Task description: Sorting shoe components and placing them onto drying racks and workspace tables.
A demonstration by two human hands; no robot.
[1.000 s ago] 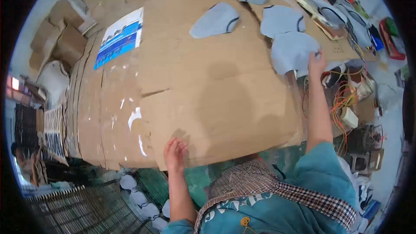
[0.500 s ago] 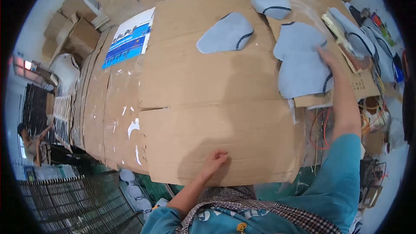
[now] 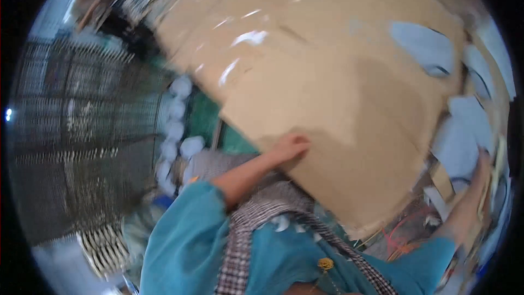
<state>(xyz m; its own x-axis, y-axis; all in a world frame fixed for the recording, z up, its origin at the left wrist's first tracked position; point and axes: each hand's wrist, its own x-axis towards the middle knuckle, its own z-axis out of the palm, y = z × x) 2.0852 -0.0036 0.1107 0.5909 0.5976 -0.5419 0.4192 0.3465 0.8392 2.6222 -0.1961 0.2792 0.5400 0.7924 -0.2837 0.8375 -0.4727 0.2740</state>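
Note:
Over the near edge of the cardboard-covered table [image 3: 327,93], my left hand [image 3: 292,148] is loosely curled closed, with nothing visible in it. Far to the right, my right hand [image 3: 483,159] rests at the edge of some flat grey-blue fabric pieces [image 3: 463,134], which overlap and have dark curved trim. Blur smears its fingers, so I cannot tell whether they grip a piece. Another grey-blue piece [image 3: 423,46] with a dark curved strip lies apart on the cardboard. One more piece [image 3: 477,71] sits at the far right.
A dark slatted rack [image 3: 82,131] stands at the left. Beside it, several rounded pale pieces [image 3: 176,110] form a column above the green floor [image 3: 203,114]. Another person [image 3: 90,8] is at the far upper left. Red cords [image 3: 396,235] hang below the table's right side.
My view has swung left and down, so the table appears turned and its pieces sit farther right. My left hand stays curled near the table edge; my right hand stays by the fabric pieces.

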